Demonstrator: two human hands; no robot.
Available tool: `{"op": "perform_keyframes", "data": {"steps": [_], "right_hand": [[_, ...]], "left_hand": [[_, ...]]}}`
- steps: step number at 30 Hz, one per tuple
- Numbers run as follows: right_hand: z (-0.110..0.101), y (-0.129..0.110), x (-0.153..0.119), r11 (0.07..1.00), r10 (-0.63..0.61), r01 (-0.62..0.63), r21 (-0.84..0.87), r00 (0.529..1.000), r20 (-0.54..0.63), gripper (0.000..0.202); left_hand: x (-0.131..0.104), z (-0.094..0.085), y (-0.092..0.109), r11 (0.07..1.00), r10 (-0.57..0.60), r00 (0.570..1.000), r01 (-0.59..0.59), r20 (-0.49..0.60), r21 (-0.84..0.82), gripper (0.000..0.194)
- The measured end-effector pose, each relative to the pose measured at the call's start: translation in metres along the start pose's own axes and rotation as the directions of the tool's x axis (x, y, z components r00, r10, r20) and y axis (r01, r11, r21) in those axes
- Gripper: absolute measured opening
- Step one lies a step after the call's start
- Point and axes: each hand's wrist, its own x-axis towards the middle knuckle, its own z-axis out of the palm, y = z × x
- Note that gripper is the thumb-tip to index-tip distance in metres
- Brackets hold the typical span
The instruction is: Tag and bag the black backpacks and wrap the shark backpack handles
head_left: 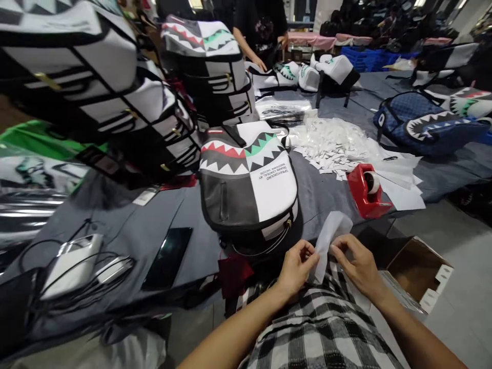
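Between my two hands, over my lap at the table's front edge, is a translucent white strip (326,237). My left hand (298,266) pinches its left edge between thumb and fingers. The strip's right side is pinched by my right hand (355,261), with the fingers curled. Just beyond my left hand, a black and white backpack (248,179) with a red and green shark-teeth pattern lies on the grey table (311,197). A red tape dispenser (367,192) stands to the right, beside a heap of small white packets (332,143).
Stacked backpacks (111,92) rise at the left. A black phone (168,259) and a white power bank (73,264) with cables lie front left. A blue bag (426,123) sits at the right, an open cardboard box (417,271) below. Another person (265,31) stands across the table.
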Motion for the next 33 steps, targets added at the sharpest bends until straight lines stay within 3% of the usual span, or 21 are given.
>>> {"op": "perform_keyframes", "data": {"steps": [1,2,3,5,6,7,9,12,14,17,20,23,27,29,31,33], "right_hand": [[-0.004,-0.006,0.01,0.988,-0.134,0.138,-0.068,0.989,0.064,0.025],[-0.005,-0.012,0.02,0.96,-0.247,0.265,-0.093,0.954,0.169,0.025],[-0.005,-0.017,0.031,0.928,-0.327,0.365,-0.077,0.896,0.3,0.031],[0.001,-0.021,0.05,0.893,-0.368,0.45,-0.007,0.739,0.564,0.045],[0.005,-0.022,0.058,0.893,-0.349,0.449,0.016,0.67,0.655,0.047],[0.011,-0.021,0.063,0.903,-0.316,0.429,0.025,0.622,0.717,0.046],[0.023,-0.02,0.069,0.937,-0.239,0.349,0.027,0.582,0.777,0.037],[0.045,-0.019,0.067,0.956,-0.222,0.289,0.043,0.624,0.749,0.033],[0.058,-0.02,0.064,0.921,-0.272,0.388,-0.005,0.656,0.704,0.029],[0.073,-0.023,0.06,0.808,-0.348,0.569,-0.152,0.669,0.657,0.021],[0.082,-0.03,0.057,0.757,-0.442,0.625,-0.19,0.704,0.557,0.02],[0.092,-0.04,0.054,0.731,-0.571,0.659,-0.176,0.732,0.372,0.022],[0.109,-0.049,0.055,0.633,-0.699,0.731,-0.255,0.681,0.219,0.024],[0.114,-0.049,0.055,0.617,-0.716,0.737,-0.275,0.671,0.191,0.025],[0.117,-0.048,0.054,0.623,-0.718,0.734,-0.27,0.674,0.176,0.025],[0.117,-0.047,0.052,0.626,-0.721,0.735,-0.26,0.673,0.168,0.024]], "left_hand": [[-0.006,-0.008,0.004,0.977,0.129,0.991,-0.131,0.024,0.169,0.019],[-0.011,-0.017,0.008,0.895,0.273,0.958,-0.287,0.091,0.343,0.017],[-0.017,-0.026,0.013,0.754,0.4,0.896,-0.442,0.193,0.486,0.017],[-0.029,-0.046,0.022,0.43,0.542,0.74,-0.651,0.397,0.626,0.02],[-0.035,-0.056,0.026,0.32,0.571,0.688,-0.688,0.447,0.651,0.021],[-0.041,-0.067,0.028,0.267,0.591,0.669,-0.689,0.45,0.674,0.022],[-0.054,-0.088,0.026,0.313,0.622,0.709,-0.613,0.331,0.725,0.026],[-0.069,-0.114,0.014,0.544,0.582,0.812,-0.434,0.051,0.718,0.028],[-0.076,-0.126,0.005,0.66,0.5,0.864,-0.334,-0.061,0.673,0.028],[-0.083,-0.138,-0.002,0.769,0.347,0.928,-0.198,-0.137,0.608,0.031],[-0.084,-0.149,-0.003,0.827,0.268,0.939,-0.109,-0.216,0.552,0.031],[-0.075,-0.161,-0.004,0.831,0.286,0.9,-0.061,-0.329,0.553,0.031],[-0.056,-0.177,-0.011,0.822,0.341,0.805,-0.005,-0.485,0.569,0.021],[-0.055,-0.178,-0.011,0.802,0.4,0.718,0.027,-0.57,0.596,0.02],[-0.06,-0.17,-0.008,0.744,0.516,0.598,0.042,-0.614,0.667,0.02],[-0.068,-0.153,-0.003,0.646,0.655,0.52,-0.009,-0.548,0.763,0.02]]}}
